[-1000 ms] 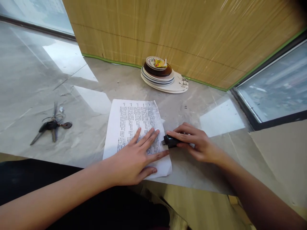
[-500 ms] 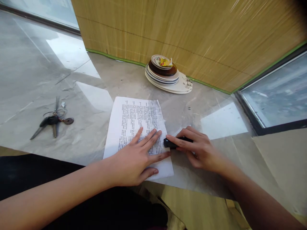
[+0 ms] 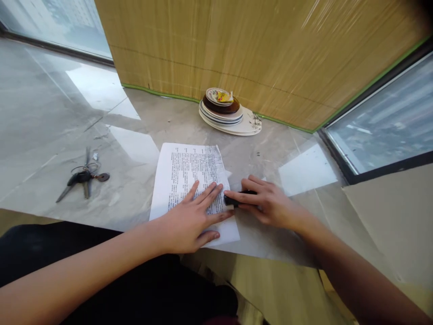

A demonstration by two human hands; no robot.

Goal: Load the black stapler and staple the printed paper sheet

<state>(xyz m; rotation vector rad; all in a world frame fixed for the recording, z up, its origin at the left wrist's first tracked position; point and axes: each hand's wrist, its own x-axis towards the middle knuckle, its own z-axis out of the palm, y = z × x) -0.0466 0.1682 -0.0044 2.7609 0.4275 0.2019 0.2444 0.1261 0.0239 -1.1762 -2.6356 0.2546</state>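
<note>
Head view, only one to go on: got the left hand spread wide, palm down on the printed paper, holding it flat against the grey surface. Got the right hand wrapped snugly around a small black stapler, nose poking over the page edge right between the left index and middle fingertips.

Compared with a second ago, can't see the stapler's metal tip anymore. Could spot it back then, right at the edge of the page; seeing only black casing there now. Reads to me like past the lining-up bit and properly seated on the edge. Can't make out any staple, with the tool covering that spot. Keeping the left hand planted in the same place on the page too, so no obvious slipping.

As for the rest: got a bunch of keys lying well off to the left of the left hand, plus a stack of plates beyond both hands, topped with a yellow packet, just in front of a bamboo blind. Wouldn't call any of that in the way. Would watch that left index fingertip though, just beside the nose.
</note>
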